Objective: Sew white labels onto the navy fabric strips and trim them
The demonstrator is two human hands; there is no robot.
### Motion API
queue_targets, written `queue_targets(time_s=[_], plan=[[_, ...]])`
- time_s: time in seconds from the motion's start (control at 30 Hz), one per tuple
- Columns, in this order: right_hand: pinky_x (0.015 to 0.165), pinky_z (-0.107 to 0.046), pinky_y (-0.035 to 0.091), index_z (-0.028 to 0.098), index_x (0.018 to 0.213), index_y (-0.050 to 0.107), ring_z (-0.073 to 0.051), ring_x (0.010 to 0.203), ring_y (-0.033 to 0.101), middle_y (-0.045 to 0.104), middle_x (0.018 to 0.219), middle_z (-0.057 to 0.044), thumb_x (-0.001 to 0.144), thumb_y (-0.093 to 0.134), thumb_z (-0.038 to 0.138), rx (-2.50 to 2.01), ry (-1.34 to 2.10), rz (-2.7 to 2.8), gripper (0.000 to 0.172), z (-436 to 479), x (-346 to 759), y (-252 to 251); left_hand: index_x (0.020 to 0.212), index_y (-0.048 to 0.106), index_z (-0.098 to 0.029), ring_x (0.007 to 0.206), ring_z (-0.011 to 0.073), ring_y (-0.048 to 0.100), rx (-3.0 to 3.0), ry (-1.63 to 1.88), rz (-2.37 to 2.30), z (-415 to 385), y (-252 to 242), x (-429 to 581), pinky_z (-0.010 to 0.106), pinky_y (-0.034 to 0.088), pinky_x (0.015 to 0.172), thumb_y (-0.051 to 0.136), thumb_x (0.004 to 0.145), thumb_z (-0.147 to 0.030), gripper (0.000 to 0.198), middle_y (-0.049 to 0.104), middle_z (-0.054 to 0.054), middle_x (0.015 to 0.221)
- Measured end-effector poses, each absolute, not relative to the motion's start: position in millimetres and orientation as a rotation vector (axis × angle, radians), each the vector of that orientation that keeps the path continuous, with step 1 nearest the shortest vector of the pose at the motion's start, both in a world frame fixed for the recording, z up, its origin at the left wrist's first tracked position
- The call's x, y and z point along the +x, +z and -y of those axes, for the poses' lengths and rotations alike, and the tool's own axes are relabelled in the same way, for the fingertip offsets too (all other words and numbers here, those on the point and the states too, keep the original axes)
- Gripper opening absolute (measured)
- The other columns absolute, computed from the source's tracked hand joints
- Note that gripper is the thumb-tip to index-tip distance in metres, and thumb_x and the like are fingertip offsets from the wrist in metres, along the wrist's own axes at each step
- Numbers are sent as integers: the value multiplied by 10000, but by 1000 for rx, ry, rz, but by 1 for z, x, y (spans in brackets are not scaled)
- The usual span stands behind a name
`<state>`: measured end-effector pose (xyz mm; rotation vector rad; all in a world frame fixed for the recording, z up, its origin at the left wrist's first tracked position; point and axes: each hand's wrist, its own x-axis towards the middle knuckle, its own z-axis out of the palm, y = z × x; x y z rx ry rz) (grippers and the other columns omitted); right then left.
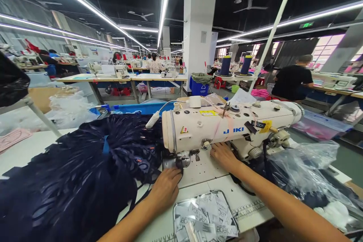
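A white JUKI sewing machine [195, 126] stands in front of me. My left hand [166, 185] is beside its needle area, fingers bent and close together on a dark navy strap, which runs off to the left under the hand. My right hand [224, 155] reaches under the machine's arm, with its fingers curled together next to the machine bed; what they hold, if anything, is hidden. To the left lies a large heap of navy garments [79, 166] with many straps, gathered by a blue tie [106, 145].
A metal tray of printed labels [205, 215] sits at the table's front. Clear plastic bags [303, 166] lie over dark fabric at right. A thread stand with navy cones [226, 66] rises behind the machine. A person in black [292, 81] sits at far right.
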<state>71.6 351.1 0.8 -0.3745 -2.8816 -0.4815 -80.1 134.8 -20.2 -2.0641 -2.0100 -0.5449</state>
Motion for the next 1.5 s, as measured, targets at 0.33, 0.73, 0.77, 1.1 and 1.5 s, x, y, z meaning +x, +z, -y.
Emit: queue_targets(time_s=[0.33, 0.73, 0.77, 1.1, 1.5], plan=[[648, -298, 395, 173, 1002, 629, -202, 762, 531, 579, 812, -70, 832, 482, 88, -97, 29, 2784, 241, -308, 50, -27, 1012, 595, -111, 1030, 248, 511, -2129, -464, 2036, -126, -25, -76, 398, 438, 894, 454, 675, -7, 380, 614, 104, 1088], [725, -339, 446, 170, 859, 577, -215, 829, 538, 605, 869, -62, 831, 536, 168, -123, 273, 2711, 51, -300, 38, -42, 1033, 582, -108, 1031, 227, 529, -2130, -404, 1984, -124, -36, -78, 356, 451, 881, 406, 742, 31, 368, 596, 125, 1111], [710, -331, 449, 176, 851, 574, -214, 820, 540, 606, 849, -54, 825, 540, 161, -191, 286, 2731, 46, -299, 33, -43, 1032, 582, -109, 1034, 225, 529, -2124, -403, 1985, -124, -35, -78, 353, 451, 882, 405, 747, 28, 362, 594, 127, 1112], [718, -337, 396, 137, 883, 552, -229, 819, 540, 584, 911, -115, 861, 370, 53, -187, -2, 2956, 202, -279, 13, -34, 1009, 581, -95, 1028, 242, 538, -2113, -375, 1930, -122, -36, -78, 373, 451, 874, 404, 739, 37, 349, 582, 156, 1117], [600, -221, 384, 205, 784, 493, -134, 657, 518, 550, 694, 26, 871, 406, 153, -188, 420, 2958, 133, -296, 7, -36, 935, 548, -121, 1024, 233, 511, -2199, -148, 2001, -126, -24, -77, 358, 445, 837, 414, 747, 13, 267, 530, 132, 1199]])
